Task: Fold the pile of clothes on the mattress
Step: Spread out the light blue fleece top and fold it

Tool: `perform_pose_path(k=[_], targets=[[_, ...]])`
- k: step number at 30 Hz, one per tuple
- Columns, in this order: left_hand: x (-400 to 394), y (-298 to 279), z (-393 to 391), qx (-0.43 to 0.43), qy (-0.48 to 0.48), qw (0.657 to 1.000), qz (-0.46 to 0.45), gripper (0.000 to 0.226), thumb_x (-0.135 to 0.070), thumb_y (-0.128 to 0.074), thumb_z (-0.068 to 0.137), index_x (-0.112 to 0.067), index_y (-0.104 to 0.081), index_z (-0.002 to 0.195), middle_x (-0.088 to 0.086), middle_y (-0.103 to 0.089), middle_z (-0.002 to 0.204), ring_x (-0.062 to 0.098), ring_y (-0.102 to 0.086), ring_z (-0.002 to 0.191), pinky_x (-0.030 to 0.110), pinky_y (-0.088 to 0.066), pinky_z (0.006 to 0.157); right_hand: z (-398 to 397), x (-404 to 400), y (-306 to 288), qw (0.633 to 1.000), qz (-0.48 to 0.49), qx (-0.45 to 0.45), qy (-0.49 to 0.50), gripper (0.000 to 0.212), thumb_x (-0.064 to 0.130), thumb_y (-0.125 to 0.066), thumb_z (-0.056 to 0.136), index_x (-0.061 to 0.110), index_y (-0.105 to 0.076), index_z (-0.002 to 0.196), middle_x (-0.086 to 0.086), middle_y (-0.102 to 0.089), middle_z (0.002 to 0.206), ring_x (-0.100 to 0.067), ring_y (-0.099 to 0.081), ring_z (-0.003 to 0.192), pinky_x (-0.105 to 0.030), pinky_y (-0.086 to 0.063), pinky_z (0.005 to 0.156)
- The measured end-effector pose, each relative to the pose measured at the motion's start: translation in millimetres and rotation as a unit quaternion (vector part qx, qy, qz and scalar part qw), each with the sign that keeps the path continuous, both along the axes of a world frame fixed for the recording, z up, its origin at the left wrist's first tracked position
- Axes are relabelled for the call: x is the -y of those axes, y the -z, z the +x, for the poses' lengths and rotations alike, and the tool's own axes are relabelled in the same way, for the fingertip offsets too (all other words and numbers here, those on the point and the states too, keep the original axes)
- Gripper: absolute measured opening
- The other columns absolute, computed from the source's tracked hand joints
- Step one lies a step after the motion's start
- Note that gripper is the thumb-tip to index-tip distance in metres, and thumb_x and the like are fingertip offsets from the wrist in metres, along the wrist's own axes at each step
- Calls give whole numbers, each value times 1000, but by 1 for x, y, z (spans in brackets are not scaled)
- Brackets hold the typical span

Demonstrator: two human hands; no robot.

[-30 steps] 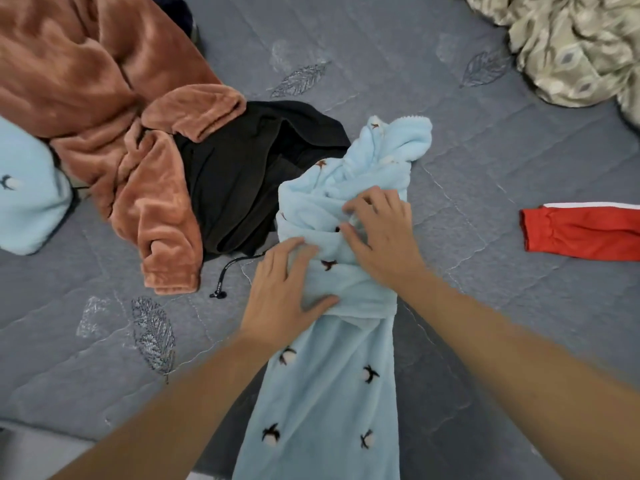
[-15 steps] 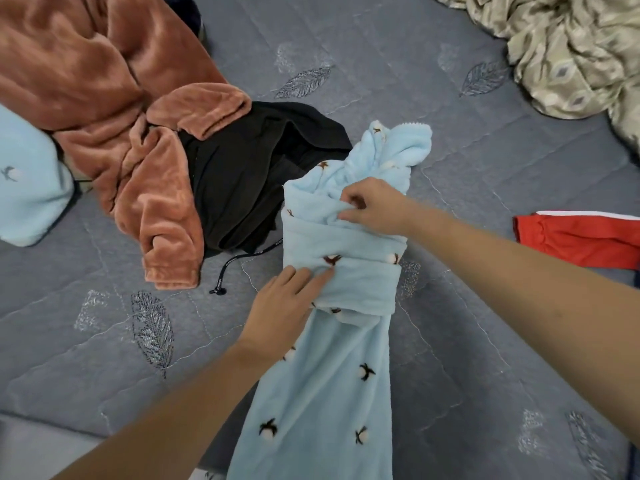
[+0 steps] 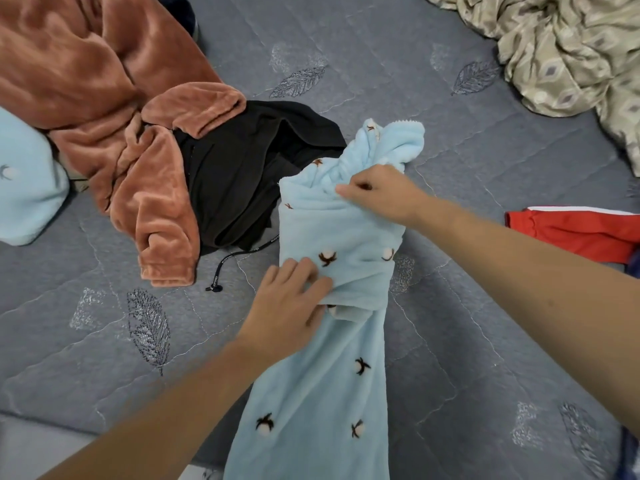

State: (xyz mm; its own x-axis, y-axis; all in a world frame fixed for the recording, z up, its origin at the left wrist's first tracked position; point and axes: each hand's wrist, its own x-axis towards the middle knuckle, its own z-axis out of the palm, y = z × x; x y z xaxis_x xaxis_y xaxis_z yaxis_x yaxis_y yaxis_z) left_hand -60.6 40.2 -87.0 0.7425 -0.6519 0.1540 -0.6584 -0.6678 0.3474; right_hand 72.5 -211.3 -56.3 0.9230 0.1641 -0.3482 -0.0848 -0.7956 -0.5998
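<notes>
A light blue fleece garment [image 3: 322,386] with small cotton-flower prints lies lengthwise on the grey quilted mattress [image 3: 467,323], its far part doubled back over itself. My left hand [image 3: 291,306] lies with straight fingers on the lower edge of that folded part. My right hand [image 3: 377,192] pinches the bunched fabric near the garment's far end. To the left, a rust-brown plush garment [image 3: 114,109] and a black garment [image 3: 242,174] with a drawcord lie in a heap.
A second light blue fleece piece [image 3: 24,181] sits at the left edge. A red garment [image 3: 575,230] with a white stripe lies at the right edge. A beige patterned blanket [image 3: 568,50] is crumpled at the far right.
My right hand has moved up the blue garment and closed on the fabric near its far end. My left hand slid down to the folded part's lower edge.
</notes>
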Motion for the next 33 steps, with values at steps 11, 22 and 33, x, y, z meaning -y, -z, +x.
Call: perform_pose_path(k=[11, 22, 33], targets=[[4, 6, -3, -73, 65, 994, -45, 9, -14, -66, 85, -14, -64, 93, 0, -55, 93, 24, -53, 85, 40, -46, 72, -35, -1, 24, 968, -183, 168, -40, 20, 31, -64, 99, 12, -56, 99, -3, -58, 96, -33, -56, 87, -42, -37, 73], [11, 24, 76, -116, 22, 992, 37, 107, -83, -60, 81, -22, -27, 162, -9, -15, 172, 11, -6, 159, 45, -17, 128, -143, -33, 57, 963, -166, 208, -37, 71, 52, -51, 102, 12, -36, 159, -13, -32, 162, -31, -32, 149, -48, -30, 121], [-7, 47, 45, -140, -57, 988, 11, 121, -85, -62, 78, -27, -3, 166, -1, 13, 173, 18, 12, 160, 48, -9, 129, -164, -27, 83, 967, -158, 197, -41, 80, 56, -46, 104, 19, -13, 167, -6, 0, 175, -22, 4, 161, -53, -11, 129]])
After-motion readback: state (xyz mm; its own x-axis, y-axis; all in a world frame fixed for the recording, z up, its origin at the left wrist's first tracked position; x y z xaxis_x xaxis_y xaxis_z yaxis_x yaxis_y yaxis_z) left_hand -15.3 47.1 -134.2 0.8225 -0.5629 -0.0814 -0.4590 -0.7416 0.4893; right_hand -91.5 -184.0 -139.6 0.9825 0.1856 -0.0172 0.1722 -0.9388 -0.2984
